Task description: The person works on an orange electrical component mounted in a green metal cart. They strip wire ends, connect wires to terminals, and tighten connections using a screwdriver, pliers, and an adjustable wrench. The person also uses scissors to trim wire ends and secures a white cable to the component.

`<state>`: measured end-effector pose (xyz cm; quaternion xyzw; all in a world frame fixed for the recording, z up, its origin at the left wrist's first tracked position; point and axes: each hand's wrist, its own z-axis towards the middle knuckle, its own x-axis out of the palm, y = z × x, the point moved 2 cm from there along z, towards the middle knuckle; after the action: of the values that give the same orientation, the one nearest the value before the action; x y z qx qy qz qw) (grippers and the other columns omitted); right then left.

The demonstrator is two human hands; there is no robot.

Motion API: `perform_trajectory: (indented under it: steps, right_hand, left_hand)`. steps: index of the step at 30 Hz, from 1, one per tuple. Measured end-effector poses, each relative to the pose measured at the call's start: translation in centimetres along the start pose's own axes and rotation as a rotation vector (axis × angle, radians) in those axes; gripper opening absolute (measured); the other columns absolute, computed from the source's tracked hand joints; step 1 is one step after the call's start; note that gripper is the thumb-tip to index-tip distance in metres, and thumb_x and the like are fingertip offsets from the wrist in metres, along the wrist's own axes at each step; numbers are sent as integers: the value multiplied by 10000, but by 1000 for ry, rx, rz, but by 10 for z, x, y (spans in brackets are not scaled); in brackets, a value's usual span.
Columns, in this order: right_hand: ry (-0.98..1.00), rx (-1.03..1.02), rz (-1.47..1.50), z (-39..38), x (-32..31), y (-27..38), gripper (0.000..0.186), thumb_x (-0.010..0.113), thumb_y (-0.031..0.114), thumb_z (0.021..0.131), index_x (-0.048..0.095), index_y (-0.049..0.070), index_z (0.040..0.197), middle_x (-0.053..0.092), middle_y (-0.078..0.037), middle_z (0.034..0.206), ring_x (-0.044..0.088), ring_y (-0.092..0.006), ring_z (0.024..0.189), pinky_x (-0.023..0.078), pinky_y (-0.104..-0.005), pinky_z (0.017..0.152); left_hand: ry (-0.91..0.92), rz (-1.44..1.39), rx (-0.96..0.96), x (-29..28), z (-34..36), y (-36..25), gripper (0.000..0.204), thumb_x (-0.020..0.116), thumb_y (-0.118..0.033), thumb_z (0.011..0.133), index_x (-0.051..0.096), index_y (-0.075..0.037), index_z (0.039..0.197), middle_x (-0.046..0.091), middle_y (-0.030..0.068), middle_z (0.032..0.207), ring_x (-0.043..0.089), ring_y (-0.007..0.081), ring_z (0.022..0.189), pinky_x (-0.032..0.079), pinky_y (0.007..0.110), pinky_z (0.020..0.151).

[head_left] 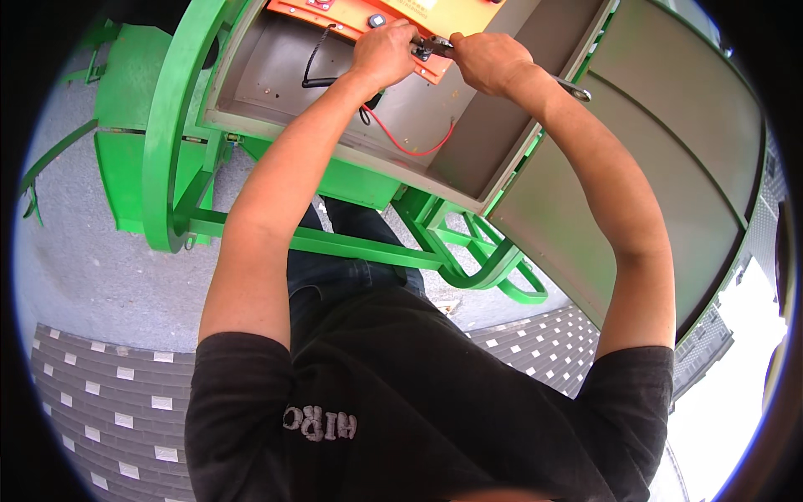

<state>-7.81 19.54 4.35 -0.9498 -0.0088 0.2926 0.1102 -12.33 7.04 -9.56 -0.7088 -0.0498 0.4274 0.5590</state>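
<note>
My right hand (493, 63) grips a metal wrench (437, 46). Its head meets a dark fitting (421, 53) at the edge of an orange unit (355, 25). The wrench's far end, with a hole in it, shows past my right forearm. My left hand (386, 57) is closed beside the wrench head, fingers at the same fitting; what they pinch is hidden. Below my left hand, a black cable (318, 82) and a red wire (410, 152) lie in the grey metal box (284, 79) that holds the orange unit.
Green tube framing (351, 247) runs between my body and the box. A curved green upright (163, 142) stands to the left. On the right, a large grey panel (577, 209) spreads out from the box edge. Grey paving (109, 410) with white blocks lies below.
</note>
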Motion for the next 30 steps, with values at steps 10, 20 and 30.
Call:
perform_trajectory:
  steps: [10,20,30]
  right_hand:
    - [52,16,-4,2,-7,6,221,567,102,943,692,21,1107,743,-172,1115,724,-332,1029,579,-435,887]
    - [126,-75,86,16,-6,6,284,493,159,990,699,-30,1044,725,-183,915,726,-322,802,596,-428,720]
    - [175,181,860,12,2,2,562,460,426,1091,610,-50,833,620,-85,688,588,-159,522,532,-350,472]
  left_hand:
    - [42,9,-39,2,1,-1,185,661,-95,879,742,-69,1044,706,60,1065,681,300,1011,547,428,864]
    - [-30,-15,2,5,0,2,150,656,-64,804,717,-79,940,692,52,999,695,284,961,561,432,798]
    - [-20,-20,-27,3,0,0,123,653,-66,846,727,-69,944,695,48,970,693,294,921,556,425,778]
